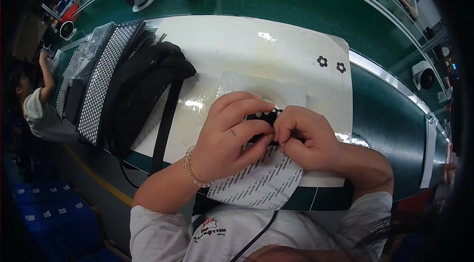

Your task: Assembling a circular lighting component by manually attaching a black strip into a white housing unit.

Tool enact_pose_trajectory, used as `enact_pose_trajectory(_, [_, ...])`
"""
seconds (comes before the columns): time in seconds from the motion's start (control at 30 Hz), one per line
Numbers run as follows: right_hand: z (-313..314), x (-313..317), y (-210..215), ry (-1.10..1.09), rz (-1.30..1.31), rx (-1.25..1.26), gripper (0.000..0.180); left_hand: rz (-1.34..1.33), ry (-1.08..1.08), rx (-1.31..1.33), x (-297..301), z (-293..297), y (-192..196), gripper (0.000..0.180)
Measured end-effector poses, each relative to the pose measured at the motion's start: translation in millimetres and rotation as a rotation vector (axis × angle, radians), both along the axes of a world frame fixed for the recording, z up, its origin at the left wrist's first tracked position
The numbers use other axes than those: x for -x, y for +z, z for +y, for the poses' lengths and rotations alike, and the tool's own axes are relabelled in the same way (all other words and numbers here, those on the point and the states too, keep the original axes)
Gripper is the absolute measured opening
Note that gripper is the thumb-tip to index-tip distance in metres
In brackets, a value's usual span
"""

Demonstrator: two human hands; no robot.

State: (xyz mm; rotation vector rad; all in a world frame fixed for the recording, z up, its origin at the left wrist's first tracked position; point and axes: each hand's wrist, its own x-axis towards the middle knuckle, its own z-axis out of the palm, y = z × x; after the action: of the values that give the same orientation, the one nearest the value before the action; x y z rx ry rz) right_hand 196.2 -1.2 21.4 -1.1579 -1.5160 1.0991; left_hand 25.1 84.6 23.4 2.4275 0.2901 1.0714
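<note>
— Left hand (224, 138) and right hand (311, 138): how are they found, taken from the left?

— At left, a black bag (148, 69) is noted partly over the white mat (212, 32), well apart from both hands. Next, the left hand is held back upward, wrist bent inward, its fingers and thumb closed on a black dotted piece (256, 117).

— Where is that piece located?

— Between the hands, above the mat, just right of the left palm. Its visible part is aligned crosswise; the full long axis is hidden by fingers. Below it, a printed white sheet (261, 178) is spread toward the body; whether the two are joined cannot be told.

— Which hand is nearer?

— Neither; the piece is touched by both. The right hand is curled, thumb and forefinger pinched at the piece's right end, forearm angled in from the right. Farther right, two black flower shapes (322, 61) are laid on the mat.
</note>
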Motion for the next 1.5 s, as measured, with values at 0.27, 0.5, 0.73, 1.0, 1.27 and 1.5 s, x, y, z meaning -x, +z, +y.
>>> enact_pose_trajectory(0.27, [1,4,9,-0.028,-0.292,-0.127,0.011,0.011,0.011,-0.121,-1,1,-4,0.023])
enact_pose_trajectory(0.5, [1,8,6,-0.048,-0.342,-0.165,0.011,0.030,0.022,-0.140,-1,0,-6,0.024])
enact_pose_trajectory(0.73, [0,10,5,-0.053,-0.378,-0.166,0.011,0.052,0.039,-0.159,-1,-3,-5,0.022])
enact_pose_trajectory(1.0, [-1,11,8,-0.045,-0.394,-0.129,0.011,0.046,0.049,-0.207,-2,-3,-4,0.020])
enact_pose_trajectory(1.27, [-1,10,14,0.010,-0.361,-0.070,0.010,0.007,0.058,-0.212,-3,-4,-7,0.020])
enact_pose_trajectory(1.5, [-1,6,13,0.020,-0.286,-0.060,0.010,-0.021,0.070,-0.188,-2,-4,-6,0.021])
